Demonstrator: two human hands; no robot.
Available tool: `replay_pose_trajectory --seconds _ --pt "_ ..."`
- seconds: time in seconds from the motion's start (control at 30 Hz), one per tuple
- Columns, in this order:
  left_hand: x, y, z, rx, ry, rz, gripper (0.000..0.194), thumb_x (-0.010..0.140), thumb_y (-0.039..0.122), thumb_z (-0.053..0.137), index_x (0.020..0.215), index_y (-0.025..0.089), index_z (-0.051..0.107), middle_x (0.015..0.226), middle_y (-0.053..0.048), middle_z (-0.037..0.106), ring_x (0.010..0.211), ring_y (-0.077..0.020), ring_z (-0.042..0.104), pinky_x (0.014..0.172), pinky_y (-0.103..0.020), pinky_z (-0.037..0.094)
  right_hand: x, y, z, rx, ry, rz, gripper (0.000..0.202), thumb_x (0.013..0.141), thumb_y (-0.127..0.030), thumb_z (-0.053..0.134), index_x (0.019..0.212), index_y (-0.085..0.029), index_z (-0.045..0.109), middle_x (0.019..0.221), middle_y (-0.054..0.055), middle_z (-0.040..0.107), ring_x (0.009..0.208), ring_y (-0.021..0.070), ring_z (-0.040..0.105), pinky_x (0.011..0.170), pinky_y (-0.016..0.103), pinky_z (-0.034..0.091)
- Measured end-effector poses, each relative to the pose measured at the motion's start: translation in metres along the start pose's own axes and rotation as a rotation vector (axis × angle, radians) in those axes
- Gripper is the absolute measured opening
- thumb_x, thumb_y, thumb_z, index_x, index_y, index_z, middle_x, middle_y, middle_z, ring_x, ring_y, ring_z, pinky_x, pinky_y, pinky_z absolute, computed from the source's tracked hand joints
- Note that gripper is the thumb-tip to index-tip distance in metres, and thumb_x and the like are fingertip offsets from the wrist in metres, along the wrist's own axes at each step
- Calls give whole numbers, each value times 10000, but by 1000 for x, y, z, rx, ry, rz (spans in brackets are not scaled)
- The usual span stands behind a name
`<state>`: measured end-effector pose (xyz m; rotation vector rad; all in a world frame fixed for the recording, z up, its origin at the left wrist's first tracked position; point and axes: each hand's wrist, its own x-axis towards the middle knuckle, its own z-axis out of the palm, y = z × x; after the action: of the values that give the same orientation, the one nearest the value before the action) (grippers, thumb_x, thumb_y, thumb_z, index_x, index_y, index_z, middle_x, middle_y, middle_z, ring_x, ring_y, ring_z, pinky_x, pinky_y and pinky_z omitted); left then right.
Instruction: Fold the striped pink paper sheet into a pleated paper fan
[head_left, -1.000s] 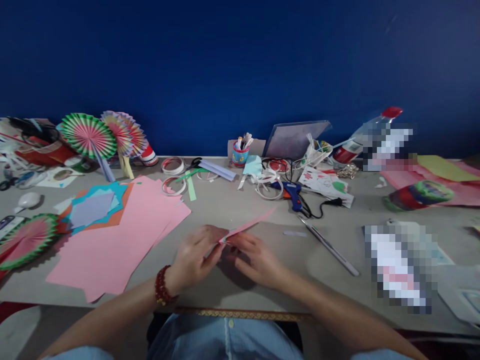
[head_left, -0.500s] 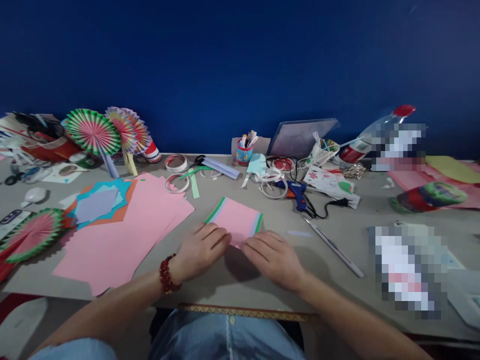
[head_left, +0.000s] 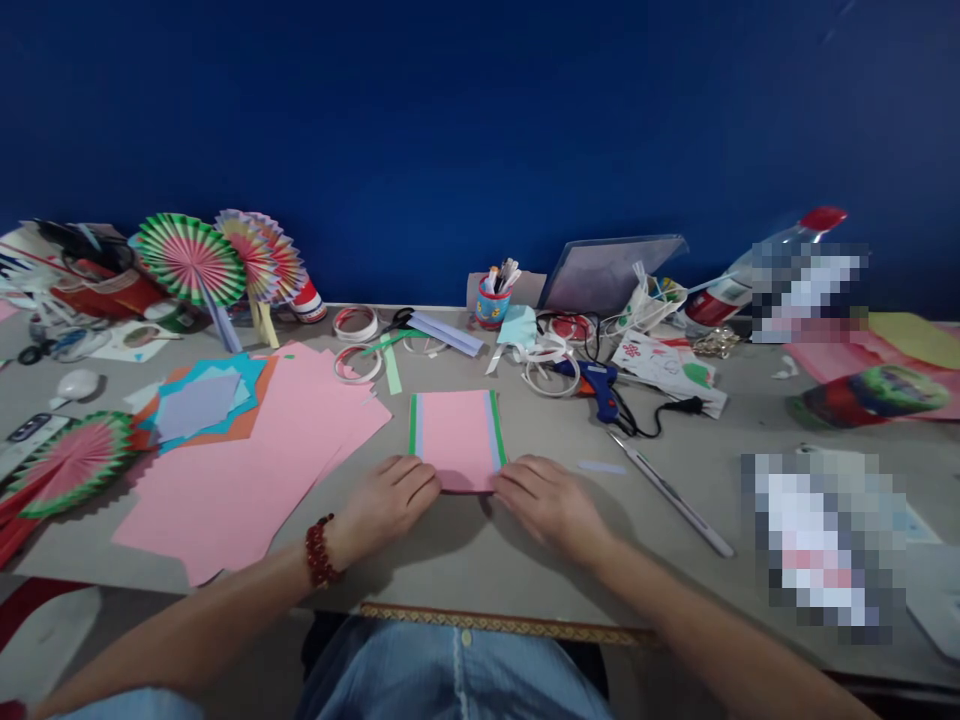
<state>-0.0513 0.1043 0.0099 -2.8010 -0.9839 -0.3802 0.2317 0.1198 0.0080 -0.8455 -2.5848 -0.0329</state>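
A pink paper piece (head_left: 457, 435) with green and lilac strips along its left and right sides lies in front of me, its near edge slightly raised. My left hand (head_left: 390, 503) has its fingers closed on the near left corner. At the near right corner, my right hand (head_left: 551, 503) pinches the same piece. Both thumbs are mostly hidden under the fingers. Left of my left hand, large pink sheets (head_left: 217, 500) are spread, with blue, orange and lilac papers (head_left: 199, 405) on top.
Folded paper fans (head_left: 193, 258) stand at the back left, another (head_left: 82, 465) lies at the left. Tape rolls (head_left: 356, 363), a blue glue gun (head_left: 602, 388) and a marker cup (head_left: 493, 302) sit behind the piece. A craft knife (head_left: 675, 498) lies to the right.
My hands have moved apart to the near corners. The pink piece, tilted and curved before, is now straighter and flatter.
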Motion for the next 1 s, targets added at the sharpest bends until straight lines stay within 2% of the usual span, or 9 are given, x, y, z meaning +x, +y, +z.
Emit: replay_pose_trajectory --seconds 0.13,0.27,0.4,0.53,0.63,0.8,1.0 --pt "-1 -1 1 -52 4 41 161 943 76 533 1059 156 611 979 -80 661 897 -217 604 814 -361 500 3 -3 2 -43 -88 -73 64 938 -129 614 929 -175 659 894 60 692 860 207 598 792 329 469" --pt "-6 -4 2 -79 52 9 164 960 76 504 1037 159 622 985 -79 669 905 -210 607 819 -348 502 -1 1 4 -35 -88 -86 104 939 -97 599 975 -173 660 937 69 699 883 203 604 801 324 464" --pt "-9 -4 3 -116 -5 -40 114 974 113 529 972 165 630 925 -63 659 866 -213 596 810 -361 495 -6 7 4 -4 -72 -70 139 949 -87 567 982 -184 661 933 65 706 873 203 604 804 325 464" --pt "-9 -5 4 -244 -35 -112 135 1001 162 514 958 182 640 900 -54 658 851 -202 585 821 -357 488 -7 9 4 66 -96 -49 137 965 -118 543 944 -185 661 893 59 707 823 197 604 786 319 466" --pt "-9 -6 3 -368 -14 -208 145 1024 219 499 1000 189 639 956 -59 675 904 -202 598 861 -358 484 -5 10 5 156 -107 37 150 998 -188 521 971 -189 669 883 61 713 806 196 615 771 319 469" --pt "-5 -11 -1 -554 -48 -367 172 1028 294 513 956 200 637 939 -45 669 890 -190 608 807 -318 481 0 12 1 380 -103 281 179 1018 -303 530 1004 -215 686 938 53 730 866 194 657 798 309 479" --pt "3 -21 -5 -615 -121 -390 140 1008 243 544 907 206 633 939 -18 624 875 -162 600 775 -279 464 4 15 2 469 -98 335 195 1007 -292 532 950 -225 706 926 51 723 852 188 660 761 291 476"
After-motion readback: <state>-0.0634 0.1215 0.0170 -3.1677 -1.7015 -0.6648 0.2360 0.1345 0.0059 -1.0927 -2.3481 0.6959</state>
